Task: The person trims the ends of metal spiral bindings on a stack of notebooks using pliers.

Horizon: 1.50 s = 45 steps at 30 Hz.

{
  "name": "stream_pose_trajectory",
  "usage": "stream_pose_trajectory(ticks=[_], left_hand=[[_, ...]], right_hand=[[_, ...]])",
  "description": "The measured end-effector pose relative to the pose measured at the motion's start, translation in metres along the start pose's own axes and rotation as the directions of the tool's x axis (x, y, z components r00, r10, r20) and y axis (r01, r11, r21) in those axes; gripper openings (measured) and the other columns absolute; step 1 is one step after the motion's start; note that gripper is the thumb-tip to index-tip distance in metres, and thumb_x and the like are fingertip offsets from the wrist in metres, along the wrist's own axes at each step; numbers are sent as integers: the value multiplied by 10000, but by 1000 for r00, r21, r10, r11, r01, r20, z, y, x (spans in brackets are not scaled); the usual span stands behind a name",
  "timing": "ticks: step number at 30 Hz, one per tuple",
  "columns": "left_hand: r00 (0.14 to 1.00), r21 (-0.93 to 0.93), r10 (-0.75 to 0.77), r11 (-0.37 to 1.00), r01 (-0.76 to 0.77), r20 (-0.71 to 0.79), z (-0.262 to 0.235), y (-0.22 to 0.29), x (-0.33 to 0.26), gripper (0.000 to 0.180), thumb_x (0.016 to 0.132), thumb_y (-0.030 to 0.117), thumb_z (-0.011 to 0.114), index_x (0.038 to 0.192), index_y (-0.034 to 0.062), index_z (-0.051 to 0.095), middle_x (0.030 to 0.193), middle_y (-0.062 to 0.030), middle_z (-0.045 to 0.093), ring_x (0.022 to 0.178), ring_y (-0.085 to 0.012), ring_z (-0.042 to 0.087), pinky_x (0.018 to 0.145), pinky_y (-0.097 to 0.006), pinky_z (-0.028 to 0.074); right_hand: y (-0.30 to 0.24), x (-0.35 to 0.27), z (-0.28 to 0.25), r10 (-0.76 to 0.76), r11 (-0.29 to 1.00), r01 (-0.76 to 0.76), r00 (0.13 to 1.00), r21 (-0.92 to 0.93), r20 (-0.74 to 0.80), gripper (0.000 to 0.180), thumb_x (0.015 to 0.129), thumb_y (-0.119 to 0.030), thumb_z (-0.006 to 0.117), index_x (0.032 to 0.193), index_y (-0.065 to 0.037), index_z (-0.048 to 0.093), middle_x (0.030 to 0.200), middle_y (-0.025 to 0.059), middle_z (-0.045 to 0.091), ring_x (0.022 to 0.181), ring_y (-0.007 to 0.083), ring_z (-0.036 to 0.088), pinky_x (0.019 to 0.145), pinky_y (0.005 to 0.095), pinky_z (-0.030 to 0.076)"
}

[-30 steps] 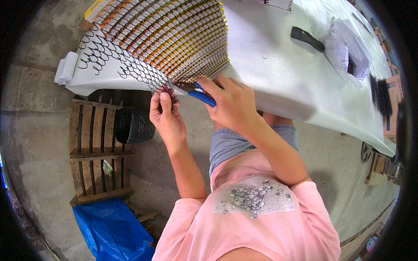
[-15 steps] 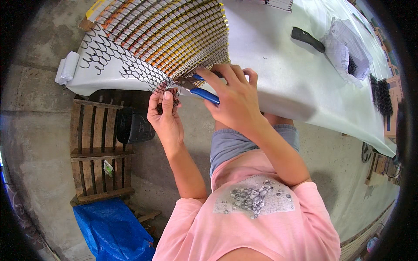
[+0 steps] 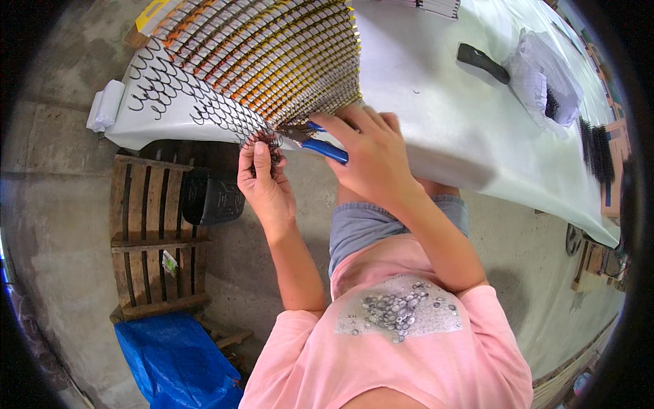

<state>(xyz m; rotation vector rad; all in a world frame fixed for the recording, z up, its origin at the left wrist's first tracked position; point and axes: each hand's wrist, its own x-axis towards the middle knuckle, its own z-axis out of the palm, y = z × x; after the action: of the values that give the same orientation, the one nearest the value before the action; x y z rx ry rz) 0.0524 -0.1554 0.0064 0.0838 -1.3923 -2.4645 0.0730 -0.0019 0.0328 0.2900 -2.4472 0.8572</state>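
Note:
A fanned stack of what look like coil-bound books, with yellow and orange edges, lies on the white-covered table. Loose black coil ends trail from the stack's near left side toward me. My left hand is closed, pinching a small bunch of dark coil pieces just off the table's front edge. In my right hand are blue-handled pliers. Their dark jaws reach to the stack's near corner, right beside my left fingertips. Exactly what the jaws touch is too small to tell.
On the table's right lie a black oblong object, a crumpled white plastic bag and a bundle of black coils near a cardboard box. Below left are a wooden pallet, a black container and a blue tarp.
My left hand has shifted a little to the right with the coil pieces. The pliers and my right hand have moved slightly right and down.

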Motion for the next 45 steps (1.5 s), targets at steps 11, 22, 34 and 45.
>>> stream_pose_trajectory(ticks=[11, 22, 34, 45], left_hand=[[998, 18, 44, 999, -45, 38, 4, 17, -5, 214, 891, 104, 579, 1083, 13, 567, 929, -44, 625, 722, -41, 553, 578, -138, 440], [993, 132, 70, 988, -83, 97, -6, 15, -4, 231, 890, 112, 583, 1091, -1, 567, 921, -55, 622, 727, -58, 548, 583, -173, 421], [821, -569, -529, 616, 545, 214, 9, -14, -52, 287, 914, 145, 543, 1165, 9, 525, 975, -86, 552, 747, -94, 485, 569, -132, 463], [341, 26, -643, 490, 871, 686, 321, -101, -79, 311, 913, 173, 533, 1159, -16, 513, 1075, -113, 553, 991, -182, 553, 792, -270, 487]], right_hand=[[-7, 6, -1, -48, 995, 41, 996, -86, -81, 505, 635, -224, 736, 1108, -188, 563, 977, 33, 541, 932, 222, 522, 812, 452, 320], [-15, 3, 0, -8, 994, 9, 1000, -105, 10, 343, 683, -257, 702, 993, -168, 585, 873, 31, 537, 796, 218, 565, 603, 382, 408], [64, -44, -53, 120, 980, -94, 982, 174, -146, 552, 635, -175, 735, 1164, -171, 579, 1029, 84, 545, 982, 245, 523, 858, 415, 340], [124, -219, -183, 719, 692, -477, 529, 542, -451, 513, 733, 14, 638, 1226, 4, 494, 1137, 83, 520, 1065, 179, 494, 940, 311, 371]])
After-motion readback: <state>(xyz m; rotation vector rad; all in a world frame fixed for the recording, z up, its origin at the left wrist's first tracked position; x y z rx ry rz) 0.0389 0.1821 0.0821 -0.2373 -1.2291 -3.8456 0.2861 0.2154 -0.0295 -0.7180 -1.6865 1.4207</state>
